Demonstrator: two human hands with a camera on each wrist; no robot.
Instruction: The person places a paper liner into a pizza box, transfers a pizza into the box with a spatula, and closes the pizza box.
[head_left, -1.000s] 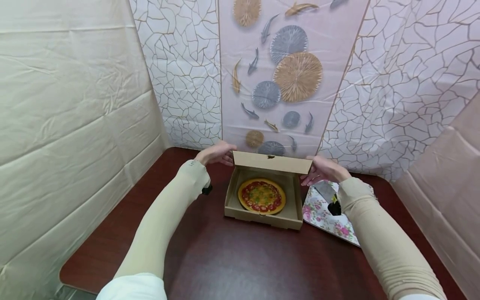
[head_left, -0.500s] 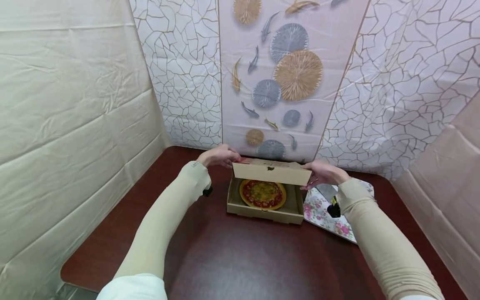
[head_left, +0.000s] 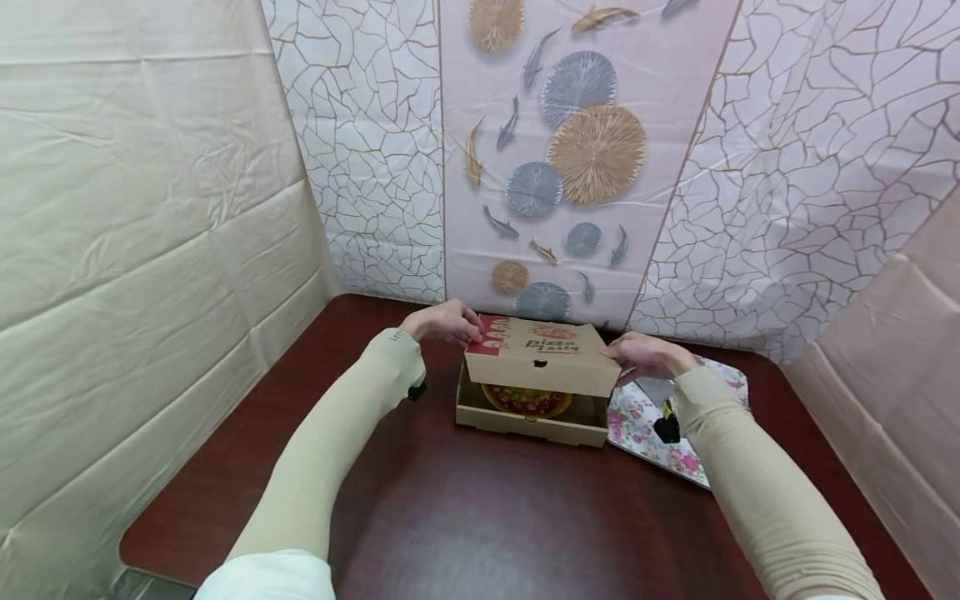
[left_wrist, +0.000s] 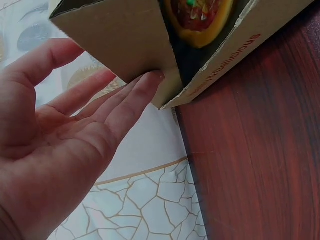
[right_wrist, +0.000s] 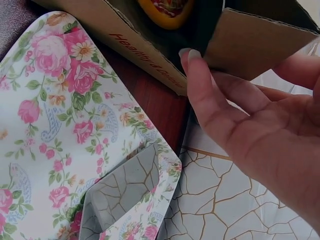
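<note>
A cardboard pizza box (head_left: 498, 419) stands at the far side of the table, its lid (head_left: 566, 354) tilted partly down over the base. Under the lid's front flap, part of a pizza (head_left: 528, 402) shows inside; the rest is hidden. My left hand (head_left: 447, 321) holds the lid's left edge, fingers against the side flap (left_wrist: 117, 37) in the left wrist view. At the lid's right edge my right hand (head_left: 651, 354) grips with the thumb on top and curled fingers (right_wrist: 200, 82) at the side flap.
Right of the box lies a white flower-patterned board (right_wrist: 65, 130), below my right hand. A shiny metal blade (right_wrist: 125, 185) lies on it. A patterned cloth backdrop (head_left: 510, 233) hangs close behind the dark red tabletop (head_left: 465, 517).
The lid has swung down and toward me, both hands lowering with it. Its printed top now shows, and it hides more of the pizza. The base has shifted very slightly.
</note>
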